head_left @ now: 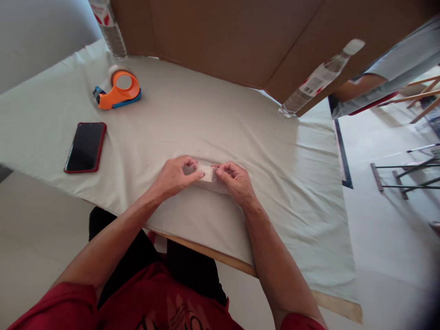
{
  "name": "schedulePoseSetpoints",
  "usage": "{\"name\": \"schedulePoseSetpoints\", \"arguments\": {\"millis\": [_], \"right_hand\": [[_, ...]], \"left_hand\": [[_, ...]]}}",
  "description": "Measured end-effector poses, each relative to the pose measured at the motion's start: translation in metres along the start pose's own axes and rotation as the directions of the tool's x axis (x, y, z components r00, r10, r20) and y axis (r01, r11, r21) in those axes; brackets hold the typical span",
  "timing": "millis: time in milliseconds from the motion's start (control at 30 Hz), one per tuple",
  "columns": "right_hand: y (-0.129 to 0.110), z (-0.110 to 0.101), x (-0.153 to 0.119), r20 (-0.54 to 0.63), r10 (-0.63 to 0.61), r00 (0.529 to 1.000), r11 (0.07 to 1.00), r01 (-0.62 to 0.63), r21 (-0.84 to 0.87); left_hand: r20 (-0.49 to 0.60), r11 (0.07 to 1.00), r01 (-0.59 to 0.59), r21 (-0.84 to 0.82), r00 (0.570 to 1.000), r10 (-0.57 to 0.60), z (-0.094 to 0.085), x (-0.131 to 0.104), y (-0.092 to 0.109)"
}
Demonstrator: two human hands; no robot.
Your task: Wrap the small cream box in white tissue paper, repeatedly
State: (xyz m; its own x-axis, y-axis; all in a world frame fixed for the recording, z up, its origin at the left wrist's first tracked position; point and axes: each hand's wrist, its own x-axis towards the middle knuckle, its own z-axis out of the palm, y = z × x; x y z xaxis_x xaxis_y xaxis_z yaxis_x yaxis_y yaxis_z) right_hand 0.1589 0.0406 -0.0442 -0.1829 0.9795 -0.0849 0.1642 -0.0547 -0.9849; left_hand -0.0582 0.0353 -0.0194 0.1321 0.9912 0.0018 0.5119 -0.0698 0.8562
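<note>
Near the table's front edge, a small pale rectangular piece [205,173] lies between my hands, with what looks like clear plastic wrap [220,184] around and under it. My left hand [177,175] has its thumb on the left side of the pale piece, fingers curled behind. On the other side, my right hand [236,179] pinches the clear plastic at the right end between thumb and forefinger. How far the plastic covers the piece is hard to make out.
A cream cloth covers the table [213,119]. An orange tape dispenser [120,94] and a phone [85,147] lie at left. A brown cardboard panel [220,41] stands behind, with water bottles [318,80] [112,32] against it. Another person's arm [359,87] shows beyond the panel.
</note>
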Motion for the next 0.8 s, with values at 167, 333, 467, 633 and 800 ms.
{"name": "schedulePoseSetpoints", "arguments": {"millis": [167, 333, 467, 633, 800], "right_hand": [[0.002, 0.001, 0.001, -0.018, -0.023, 1.000, 1.000, 0.023, 0.009], [-0.003, 0.000, -0.003, 0.023, -0.018, 1.000, 0.999, 0.019, -0.026], [-0.009, 0.000, -0.006, 0.094, 0.038, 0.995, 0.998, -0.033, -0.055], [-0.007, -0.002, -0.005, 0.066, 0.039, 0.997, 0.987, -0.029, -0.156], [-0.009, -0.007, -0.008, -0.118, -0.223, 0.968, 0.865, 0.141, -0.481]], "left_hand": [[-0.006, 0.993, 0.039, -0.114, 0.999, -0.040, 0.011, 0.007, -0.004], [0.058, 0.987, 0.061, -0.149, 0.997, -0.053, 0.006, 0.002, 0.000], [0.110, 0.979, 0.083, -0.184, 0.992, -0.064, 0.003, -0.004, 0.000], [0.086, 0.979, 0.090, -0.183, 0.993, -0.076, 0.006, -0.007, -0.001], [0.062, 0.974, 0.125, -0.186, 0.991, -0.115, 0.007, -0.009, 0.002]]}}
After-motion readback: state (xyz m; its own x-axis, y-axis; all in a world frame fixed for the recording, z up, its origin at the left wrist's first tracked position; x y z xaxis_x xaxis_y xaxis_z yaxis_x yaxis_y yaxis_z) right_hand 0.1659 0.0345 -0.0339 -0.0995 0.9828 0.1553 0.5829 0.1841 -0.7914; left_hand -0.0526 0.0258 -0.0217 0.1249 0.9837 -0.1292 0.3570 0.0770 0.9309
